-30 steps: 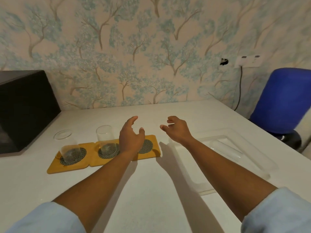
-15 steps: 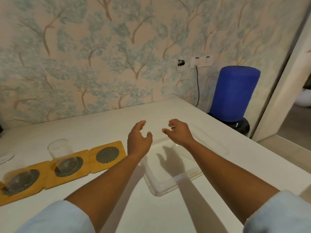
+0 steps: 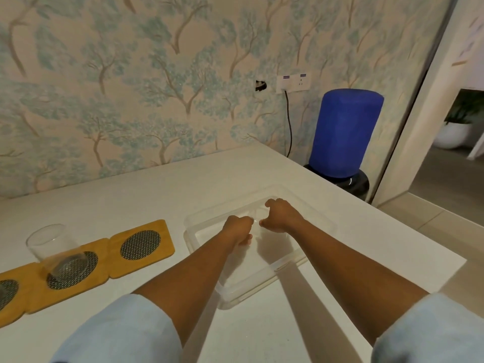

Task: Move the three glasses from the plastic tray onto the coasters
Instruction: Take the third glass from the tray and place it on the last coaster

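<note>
Hands inside clear plastic tray (image 3: 230,292): left hand (image 3: 239,229) and right hand (image 3: 281,216) curled, fingertips nearly touching, apparently closing on last glass (image 3: 255,217), transparent, lying on its side between them, long axis hard to judge; grip unconfirmed. Empty coaster (image 3: 142,244) just left of left hand, the nearer; upright glass (image 3: 56,251) beyond.

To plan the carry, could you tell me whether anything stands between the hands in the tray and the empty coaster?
Nothing visible does. The empty coaster lies left of the plastic tray, only bare table between; the tray's low wall must be cleared. The glass stands on the next coaster, farther left.
</note>
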Tool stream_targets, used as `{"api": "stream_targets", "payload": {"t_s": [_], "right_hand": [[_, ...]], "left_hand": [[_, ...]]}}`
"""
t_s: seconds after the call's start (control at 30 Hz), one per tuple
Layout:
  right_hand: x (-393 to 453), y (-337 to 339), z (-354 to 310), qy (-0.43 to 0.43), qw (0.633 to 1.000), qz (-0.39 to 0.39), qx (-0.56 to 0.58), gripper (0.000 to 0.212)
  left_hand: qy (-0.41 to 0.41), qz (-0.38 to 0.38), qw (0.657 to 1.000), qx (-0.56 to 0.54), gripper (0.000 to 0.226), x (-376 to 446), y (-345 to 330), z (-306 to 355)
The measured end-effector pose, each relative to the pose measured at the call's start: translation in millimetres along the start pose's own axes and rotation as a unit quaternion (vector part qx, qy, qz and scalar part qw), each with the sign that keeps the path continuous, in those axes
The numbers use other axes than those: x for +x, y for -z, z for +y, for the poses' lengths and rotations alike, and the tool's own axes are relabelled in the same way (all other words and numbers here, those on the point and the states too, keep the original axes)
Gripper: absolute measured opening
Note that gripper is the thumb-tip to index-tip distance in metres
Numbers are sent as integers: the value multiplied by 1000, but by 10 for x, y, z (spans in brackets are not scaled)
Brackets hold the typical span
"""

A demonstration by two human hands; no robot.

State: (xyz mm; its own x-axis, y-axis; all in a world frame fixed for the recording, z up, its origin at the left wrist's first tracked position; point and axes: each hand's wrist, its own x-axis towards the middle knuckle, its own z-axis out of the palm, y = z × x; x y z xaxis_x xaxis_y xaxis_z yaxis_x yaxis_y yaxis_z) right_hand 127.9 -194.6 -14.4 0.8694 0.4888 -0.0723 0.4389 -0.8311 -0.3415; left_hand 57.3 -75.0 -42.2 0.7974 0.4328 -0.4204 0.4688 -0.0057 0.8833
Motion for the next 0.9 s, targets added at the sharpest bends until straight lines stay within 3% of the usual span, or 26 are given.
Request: {"api": "stream_targets", "payload": {"t_s": [0.23, 0.33, 0.5, 0.6, 0.77, 0.9], "right_hand": [[25, -62, 25, -7, 996, -26, -88, 55], [51, -72, 12, -5, 997, -22, -80, 52], [80, -78, -51, -11, 999, -9, -30, 66], [80, -71, -94, -14, 1000, 7, 5, 73], [66, -42, -228, 9, 998, 52, 41, 74], [45, 40, -457, 35, 992, 88, 87, 78]], "left_hand": [[52, -30, 992, -115, 21, 31, -142, 3], [61, -19, 986, -151, 18, 81, -174, -5], [57, 6, 982, -180, 14, 130, -163, 31], [32, 28, 984, -176, 20, 132, -112, 55], [-12, 58, 976, -212, 57, 129, 17, 118], [-56, 104, 967, -227, 61, 99, 162, 178]]}}
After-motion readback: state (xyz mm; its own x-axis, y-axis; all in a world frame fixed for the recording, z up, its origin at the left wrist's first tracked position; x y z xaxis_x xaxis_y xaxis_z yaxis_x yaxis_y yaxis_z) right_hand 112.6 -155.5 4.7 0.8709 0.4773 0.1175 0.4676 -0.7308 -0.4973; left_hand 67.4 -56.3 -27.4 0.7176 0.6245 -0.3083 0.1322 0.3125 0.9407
